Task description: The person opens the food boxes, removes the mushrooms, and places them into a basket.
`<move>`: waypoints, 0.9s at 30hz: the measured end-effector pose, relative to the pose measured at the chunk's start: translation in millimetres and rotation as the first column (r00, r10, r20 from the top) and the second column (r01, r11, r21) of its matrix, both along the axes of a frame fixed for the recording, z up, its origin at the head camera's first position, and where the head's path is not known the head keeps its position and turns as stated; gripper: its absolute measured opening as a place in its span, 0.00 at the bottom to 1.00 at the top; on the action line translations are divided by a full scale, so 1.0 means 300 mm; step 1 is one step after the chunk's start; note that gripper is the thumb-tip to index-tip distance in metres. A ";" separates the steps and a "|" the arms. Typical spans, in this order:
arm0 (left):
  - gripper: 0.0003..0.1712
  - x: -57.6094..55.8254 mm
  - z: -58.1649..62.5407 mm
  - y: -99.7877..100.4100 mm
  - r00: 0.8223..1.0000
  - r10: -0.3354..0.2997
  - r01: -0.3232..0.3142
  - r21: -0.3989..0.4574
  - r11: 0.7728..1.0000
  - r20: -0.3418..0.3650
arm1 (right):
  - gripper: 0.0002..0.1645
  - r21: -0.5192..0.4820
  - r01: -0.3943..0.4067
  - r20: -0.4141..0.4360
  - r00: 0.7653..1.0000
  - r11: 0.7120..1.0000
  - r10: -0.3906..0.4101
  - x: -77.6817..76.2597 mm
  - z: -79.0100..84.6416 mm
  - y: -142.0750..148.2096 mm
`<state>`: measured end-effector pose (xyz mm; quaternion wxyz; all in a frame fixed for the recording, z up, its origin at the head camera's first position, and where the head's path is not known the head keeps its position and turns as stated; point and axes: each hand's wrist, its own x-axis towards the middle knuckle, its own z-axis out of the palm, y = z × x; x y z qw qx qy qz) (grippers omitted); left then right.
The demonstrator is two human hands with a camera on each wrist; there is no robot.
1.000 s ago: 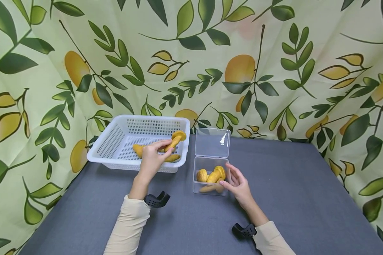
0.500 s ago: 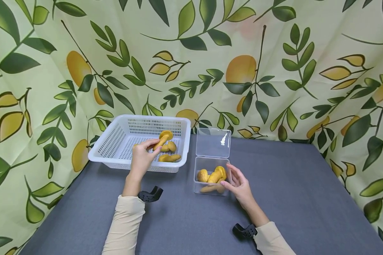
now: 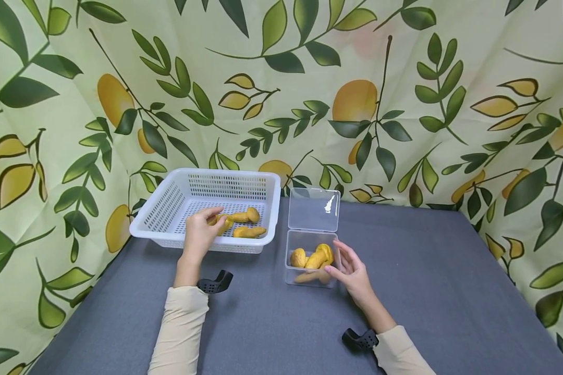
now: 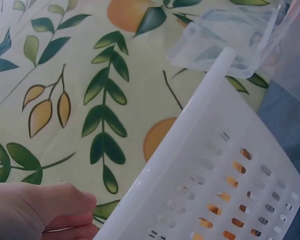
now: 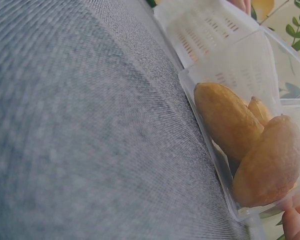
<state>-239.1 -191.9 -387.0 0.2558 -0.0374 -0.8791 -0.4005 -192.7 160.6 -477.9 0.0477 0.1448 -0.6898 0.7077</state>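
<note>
My left hand (image 3: 199, 232) is down in the white perforated basket (image 3: 143, 229), thumb and fingertips around a yellow mushroom (image 3: 225, 223) partly hidden behind them. Two more yellow mushrooms, one with a rounded cap (image 3: 252, 214) and one lying nearer the front wall (image 3: 248, 232), rest just to its right. With thumb at the front and fingers along the right side, my right hand (image 3: 352, 271) holds the clear plastic box (image 3: 288, 276). Inside it lie several mushrooms (image 5: 270, 162). The left wrist view shows the left hand (image 4: 50, 210) beside the basket rim, its fingertips mostly hidden.
The box's clear lid (image 3: 313, 209) stands raised at its back, close to the basket's right end. A grey cloth (image 3: 262, 323) covers the table. Behind hangs a leaf-and-fruit patterned curtain (image 3: 300, 78).
My left hand has moved left and lowered the mushroom from above the basket down among the others. The right hand has stayed at the box.
</note>
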 end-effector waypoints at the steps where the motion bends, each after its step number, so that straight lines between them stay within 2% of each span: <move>1: 0.15 0.000 0.001 0.001 1.000 -0.005 0.005 0.001 1.000 0.004 | 0.41 0.001 -0.001 -0.001 1.000 1.000 0.001 0.000 0.001 0.000; 11: 0.15 0.016 0.024 0.028 0.998 -0.062 0.061 0.042 0.997 0.032 | 0.42 -0.015 -0.012 -0.003 1.000 1.000 0.011 -0.005 0.003 0.000; 16: 0.15 0.025 0.036 0.048 0.996 -0.084 0.083 0.042 0.996 0.025 | 0.42 -0.002 0.000 0.001 1.000 1.000 0.000 -0.003 0.004 0.000; 20: 0.14 0.031 0.044 0.069 0.993 -0.121 0.121 0.053 0.991 0.009 | 0.42 0.007 0.003 0.009 1.000 1.000 -0.003 -0.003 0.005 0.000; 27: 0.15 0.045 0.055 0.107 0.982 -0.189 0.187 0.066 0.980 0.022 | 0.41 0.018 0.004 0.009 1.000 1.000 -0.004 -0.002 0.003 0.001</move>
